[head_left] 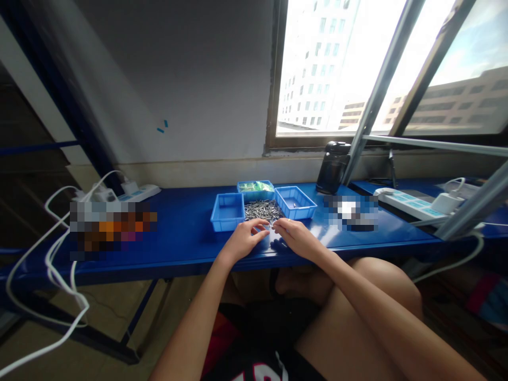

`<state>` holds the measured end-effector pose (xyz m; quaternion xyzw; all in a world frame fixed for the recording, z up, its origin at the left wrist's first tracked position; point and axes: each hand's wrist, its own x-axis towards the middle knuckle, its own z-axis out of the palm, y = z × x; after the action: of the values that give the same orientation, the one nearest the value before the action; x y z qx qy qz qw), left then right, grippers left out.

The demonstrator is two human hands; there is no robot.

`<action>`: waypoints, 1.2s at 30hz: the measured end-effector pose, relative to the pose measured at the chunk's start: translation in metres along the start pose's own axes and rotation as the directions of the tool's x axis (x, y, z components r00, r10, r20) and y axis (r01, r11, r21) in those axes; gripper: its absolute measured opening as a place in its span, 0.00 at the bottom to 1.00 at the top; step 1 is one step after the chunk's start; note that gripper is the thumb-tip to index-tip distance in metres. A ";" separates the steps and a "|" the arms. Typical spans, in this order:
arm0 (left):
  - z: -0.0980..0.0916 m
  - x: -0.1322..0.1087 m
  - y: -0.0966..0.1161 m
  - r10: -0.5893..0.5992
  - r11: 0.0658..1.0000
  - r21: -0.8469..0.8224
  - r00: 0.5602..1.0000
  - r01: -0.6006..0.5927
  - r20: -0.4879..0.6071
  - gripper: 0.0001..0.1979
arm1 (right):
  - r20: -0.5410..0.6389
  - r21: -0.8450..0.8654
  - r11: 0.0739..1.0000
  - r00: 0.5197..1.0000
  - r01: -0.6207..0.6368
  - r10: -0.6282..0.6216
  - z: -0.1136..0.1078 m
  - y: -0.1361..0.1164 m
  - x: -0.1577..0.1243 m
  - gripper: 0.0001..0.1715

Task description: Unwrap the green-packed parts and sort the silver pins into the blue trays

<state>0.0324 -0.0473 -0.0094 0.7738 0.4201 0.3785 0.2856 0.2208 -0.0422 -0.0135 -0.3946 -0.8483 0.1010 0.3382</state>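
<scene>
Close to the table's front edge, my left hand (245, 239) and my right hand (294, 236) meet fingertip to fingertip. A small, thin metal piece (271, 226) shows between them, too small to name exactly. My right fingers are pinched on it; my left thumb and forefinger curve round its other end. Just beyond my fingers lies a pile of small, slender metal pieces (262, 209). A blue plastic bin (227, 212) stands left of the pile. Another blue bin (294, 203), with a small piece or two inside, stands right of it.
Behind the pile a third blue bin (256, 183) holds green-and-clear plastic packets. A black container (333, 167) stands near the window. Power strips (413, 205) and white cables (51, 259) lie at both sides of the blue table (178, 233). Two areas are pixelated.
</scene>
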 end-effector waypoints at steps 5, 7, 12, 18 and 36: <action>-0.001 -0.001 0.002 0.008 1.000 -0.014 0.999 -0.008 0.041 0.12 | 0.049 0.006 1.000 0.999 0.024 -0.024 0.002 -0.003 0.000 0.14; -0.001 -0.001 0.003 0.005 1.000 -0.024 0.999 -0.004 0.034 0.13 | 0.062 0.004 1.000 0.998 0.022 -0.023 0.002 -0.005 0.000 0.14; -0.002 -0.002 0.005 0.003 0.999 -0.042 0.998 -0.001 0.056 0.15 | 0.096 -0.034 0.999 0.995 0.031 -0.027 0.000 -0.008 0.000 0.15; -0.002 -0.003 0.006 -0.006 1.000 -0.019 1.000 0.006 0.024 0.13 | 0.085 -0.096 0.995 0.996 0.030 -0.022 0.001 -0.004 0.000 0.12; -0.001 -0.001 0.004 -0.029 0.995 0.094 1.000 0.029 -0.006 0.15 | 0.047 -0.128 0.991 0.999 0.027 -0.021 -0.001 -0.006 0.000 0.11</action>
<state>0.0325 -0.0502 -0.0062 0.7793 0.4494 0.3559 0.2533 0.2185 -0.0464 -0.0104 -0.4029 -0.8652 0.0511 0.2940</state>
